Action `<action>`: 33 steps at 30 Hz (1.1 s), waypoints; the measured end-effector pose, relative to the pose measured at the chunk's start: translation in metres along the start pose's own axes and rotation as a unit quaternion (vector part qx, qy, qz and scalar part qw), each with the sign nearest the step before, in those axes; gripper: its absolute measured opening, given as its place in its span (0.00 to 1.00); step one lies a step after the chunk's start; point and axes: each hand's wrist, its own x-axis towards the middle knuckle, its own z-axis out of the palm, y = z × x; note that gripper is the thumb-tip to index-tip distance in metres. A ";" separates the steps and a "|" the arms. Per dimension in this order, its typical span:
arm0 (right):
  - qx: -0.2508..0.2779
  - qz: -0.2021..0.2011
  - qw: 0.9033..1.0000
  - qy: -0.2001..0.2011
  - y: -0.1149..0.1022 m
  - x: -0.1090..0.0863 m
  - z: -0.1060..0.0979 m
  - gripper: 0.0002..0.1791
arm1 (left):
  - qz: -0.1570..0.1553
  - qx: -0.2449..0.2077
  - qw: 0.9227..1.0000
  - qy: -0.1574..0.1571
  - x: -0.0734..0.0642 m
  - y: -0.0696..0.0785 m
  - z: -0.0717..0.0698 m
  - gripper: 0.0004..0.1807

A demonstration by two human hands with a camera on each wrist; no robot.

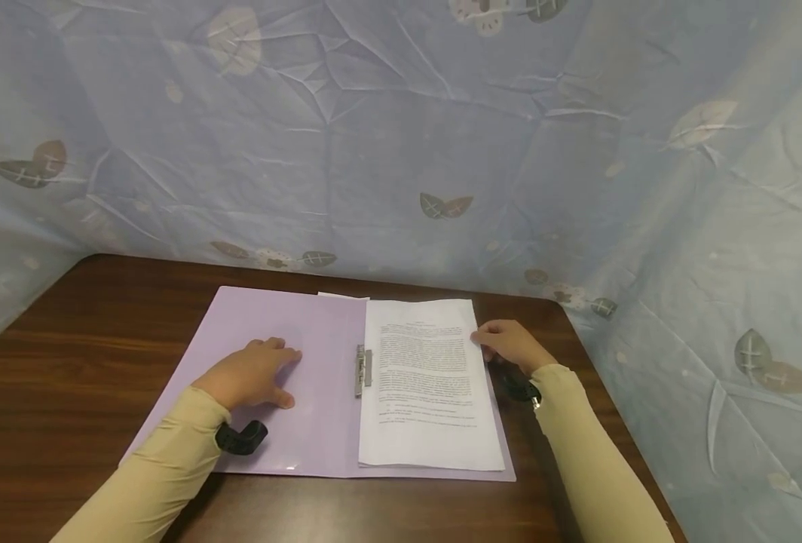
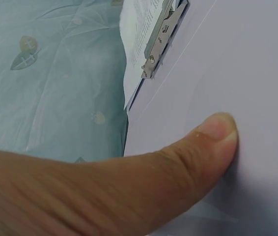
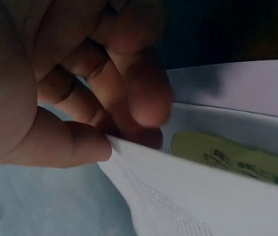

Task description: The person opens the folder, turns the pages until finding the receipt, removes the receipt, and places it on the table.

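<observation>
A lilac folder lies spread on the table, with printed sheets under a metal clip by its spine. My left hand rests on the bare left cover, fingers loosely spread; in the left wrist view its thumb is against the lilac surface. At the stack's right edge, my right hand pinches the paper between thumb and fingers. The right wrist view shows that paper edge lifted, and beneath it a yellow-green piece with dark writing, partly covered.
The dark wooden table extends to both sides of the folder. A pale blue leaf-patterned cloth hangs behind it and along the right. A white paper corner sticks out past the folder's top edge. Black bands sit at both wrists.
</observation>
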 end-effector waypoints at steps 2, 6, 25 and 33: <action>0.022 -0.011 1.000 0.004 0.002 -0.007 0.003 0.13 | 0.000 0.000 1.000 -0.001 -0.001 -0.002 0.000 0.44; 0.067 -0.029 0.997 0.013 0.003 -0.020 0.010 0.13 | 0.002 0.004 1.000 -0.003 -0.001 -0.006 0.001 0.44; 0.114 -0.021 0.990 0.079 -0.012 -0.044 0.014 0.12 | 0.005 0.003 1.000 0.004 -0.002 -0.007 0.004 0.43; 0.098 0.012 0.992 0.080 -0.007 -0.045 0.009 0.12 | 0.009 -0.001 1.000 0.009 0.000 -0.006 0.002 0.44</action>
